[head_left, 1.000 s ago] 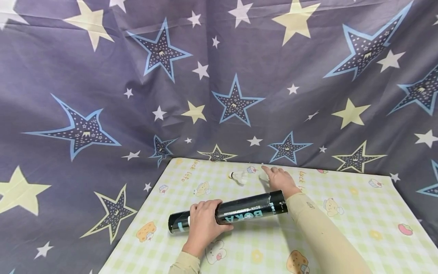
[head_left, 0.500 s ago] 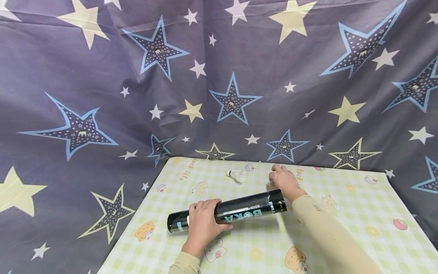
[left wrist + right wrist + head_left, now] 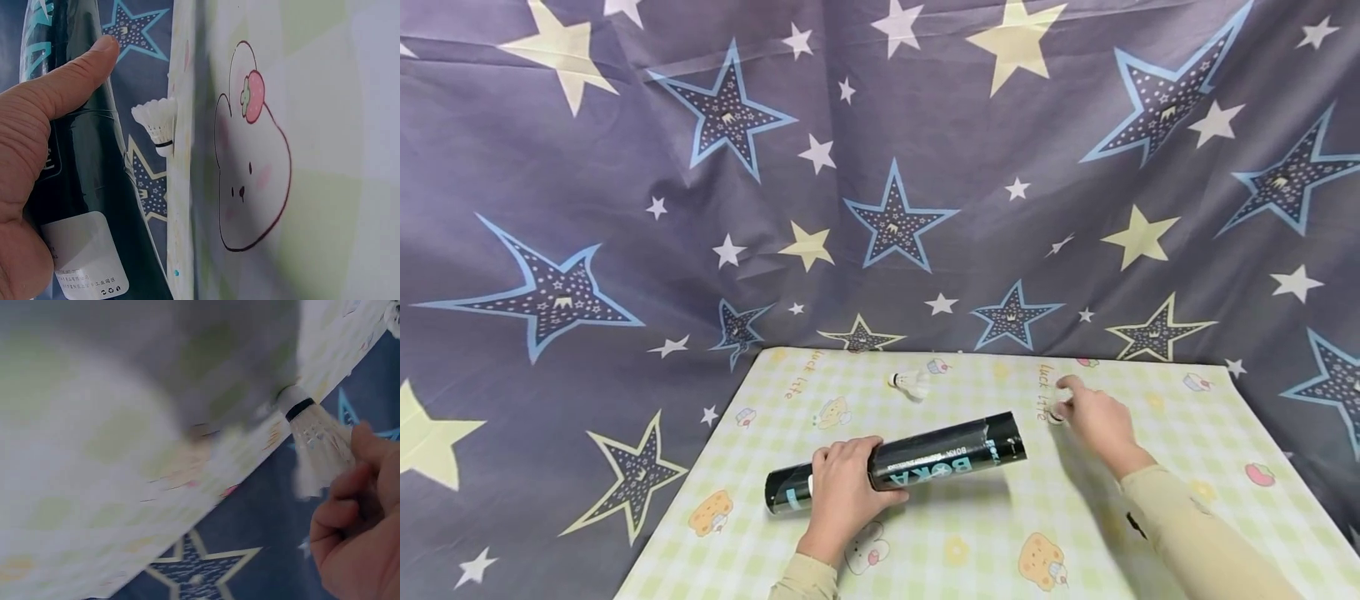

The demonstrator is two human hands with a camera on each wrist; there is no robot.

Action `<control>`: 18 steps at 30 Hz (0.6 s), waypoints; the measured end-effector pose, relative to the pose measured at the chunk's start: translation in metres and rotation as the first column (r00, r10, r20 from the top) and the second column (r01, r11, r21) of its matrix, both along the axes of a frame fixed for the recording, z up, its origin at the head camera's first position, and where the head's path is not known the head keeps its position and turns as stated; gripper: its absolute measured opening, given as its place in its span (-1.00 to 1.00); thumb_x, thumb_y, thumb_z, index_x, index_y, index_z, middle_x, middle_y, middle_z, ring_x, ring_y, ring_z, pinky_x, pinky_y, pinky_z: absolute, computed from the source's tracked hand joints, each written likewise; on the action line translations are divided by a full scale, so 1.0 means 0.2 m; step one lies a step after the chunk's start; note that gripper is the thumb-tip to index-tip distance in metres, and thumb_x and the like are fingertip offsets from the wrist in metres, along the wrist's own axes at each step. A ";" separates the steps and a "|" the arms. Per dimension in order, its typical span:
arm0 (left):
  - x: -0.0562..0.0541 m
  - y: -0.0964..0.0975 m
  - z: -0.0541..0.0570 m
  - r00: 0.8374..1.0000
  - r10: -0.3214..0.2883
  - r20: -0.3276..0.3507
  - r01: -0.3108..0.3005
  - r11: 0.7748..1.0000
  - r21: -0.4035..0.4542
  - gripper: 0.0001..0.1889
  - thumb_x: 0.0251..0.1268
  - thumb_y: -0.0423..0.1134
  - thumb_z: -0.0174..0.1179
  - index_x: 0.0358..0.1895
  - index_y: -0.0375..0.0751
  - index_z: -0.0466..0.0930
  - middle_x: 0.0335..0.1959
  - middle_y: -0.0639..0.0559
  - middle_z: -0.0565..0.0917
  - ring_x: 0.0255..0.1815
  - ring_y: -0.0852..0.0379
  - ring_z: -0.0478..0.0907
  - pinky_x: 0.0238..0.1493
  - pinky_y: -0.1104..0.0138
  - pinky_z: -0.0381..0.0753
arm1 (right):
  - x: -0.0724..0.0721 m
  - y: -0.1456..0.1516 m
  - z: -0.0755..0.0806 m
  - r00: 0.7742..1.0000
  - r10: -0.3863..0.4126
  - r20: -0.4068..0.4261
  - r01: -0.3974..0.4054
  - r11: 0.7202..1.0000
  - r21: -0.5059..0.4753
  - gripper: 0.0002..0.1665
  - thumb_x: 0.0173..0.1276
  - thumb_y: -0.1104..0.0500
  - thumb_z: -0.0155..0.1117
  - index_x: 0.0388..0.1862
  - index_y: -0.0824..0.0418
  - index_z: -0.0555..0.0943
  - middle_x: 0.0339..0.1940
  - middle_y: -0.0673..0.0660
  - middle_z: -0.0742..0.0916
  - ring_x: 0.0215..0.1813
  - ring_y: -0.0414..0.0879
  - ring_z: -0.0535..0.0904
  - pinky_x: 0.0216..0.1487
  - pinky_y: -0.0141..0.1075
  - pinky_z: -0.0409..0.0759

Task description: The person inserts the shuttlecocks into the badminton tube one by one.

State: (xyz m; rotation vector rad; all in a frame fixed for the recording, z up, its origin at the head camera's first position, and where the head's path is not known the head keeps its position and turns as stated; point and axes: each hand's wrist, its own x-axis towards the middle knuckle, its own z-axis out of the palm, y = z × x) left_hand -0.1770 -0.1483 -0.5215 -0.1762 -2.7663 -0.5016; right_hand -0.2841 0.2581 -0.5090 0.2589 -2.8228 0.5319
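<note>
My left hand (image 3: 848,492) grips a black shuttlecock tube (image 3: 951,454) with blue BOKA lettering, held slightly tilted over the table with its right end higher. In the left wrist view, the thumb lies across the tube (image 3: 87,162), above a white label. Off to the right, my right hand (image 3: 1101,425) pinches a white shuttlecock (image 3: 322,444) by its feathers. Its cork, banded in black, points away from the fingers, at or close to the tabletop; contact cannot be made out. A second shuttlecock (image 3: 910,383) lies on its side near the table's back edge.
The table (image 3: 925,558) wears a pale green checked cover printed with cartoon figures. Behind it and at both sides hangs a dark star-patterned curtain (image 3: 820,192), meeting the table's back edge.
From the back of the table, my right hand has moved right and nearer, with the shuttlecock between its fingers. My left hand and the tube have stayed almost still. The view has shifted slightly.
</note>
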 end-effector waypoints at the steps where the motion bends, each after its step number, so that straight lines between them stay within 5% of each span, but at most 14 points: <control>1: 0.00 0.00 0.00 1.000 0.000 0.001 0.000 1.000 -0.002 -0.03 -0.33 0.33 0.75 0.30 0.04 0.67 0.20 0.02 0.78 0.14 -0.07 0.64 0.31 -0.15 0.42 | 0.02 0.03 0.00 0.999 -0.028 0.018 0.029 0.999 -0.028 -0.45 0.48 0.14 0.42 0.37 0.21 0.52 -0.21 0.30 0.87 -0.39 0.23 0.76 -0.47 0.07 0.63; 4: 0.00 0.01 0.00 1.000 -0.003 -0.003 0.003 1.000 -0.001 -0.03 -0.33 0.31 0.75 0.30 0.02 0.68 0.19 0.01 0.78 0.14 -0.08 0.65 0.32 -0.15 0.42 | 0.08 0.12 -0.02 0.994 -0.058 0.090 0.069 0.989 -0.132 -0.40 0.56 0.14 0.32 0.50 0.21 0.45 -0.13 0.35 0.86 -0.45 0.09 0.73 -0.51 -0.09 0.56; 8: -0.01 0.01 0.00 1.000 -0.006 -0.011 0.006 1.000 0.003 -0.03 -0.34 0.30 0.76 0.29 0.01 0.68 0.18 0.01 0.79 0.13 -0.09 0.66 0.32 -0.16 0.42 | 0.15 0.20 -0.04 0.977 0.003 0.211 0.055 0.962 -0.268 -0.59 0.63 0.17 0.23 0.35 0.29 0.64 0.01 0.36 0.84 -0.28 -0.07 0.72 -0.36 -0.24 0.59; 15: -0.02 0.02 -0.01 1.000 -0.019 -0.015 0.020 1.000 0.002 -0.02 -0.36 0.31 0.76 0.28 0.01 0.68 0.16 0.01 0.80 0.10 -0.08 0.66 0.28 -0.13 0.42 | 0.28 0.25 -0.04 0.945 0.037 0.325 0.094 0.921 -0.377 -0.54 0.66 0.02 0.25 0.28 0.32 0.71 0.34 0.42 0.71 0.27 0.28 0.71 -0.01 -0.23 0.75; 18: -0.03 0.02 -0.01 1.000 -0.014 -0.011 0.014 1.000 -0.006 -0.02 -0.37 0.32 0.76 0.28 0.03 0.68 0.16 0.02 0.80 0.09 -0.07 0.66 0.27 -0.12 0.41 | 0.34 0.24 0.00 0.935 0.034 0.352 0.133 0.889 -0.438 -0.43 0.65 -0.10 0.25 0.35 0.30 0.68 0.43 0.40 0.66 0.14 -0.10 0.77 -0.04 -0.37 0.73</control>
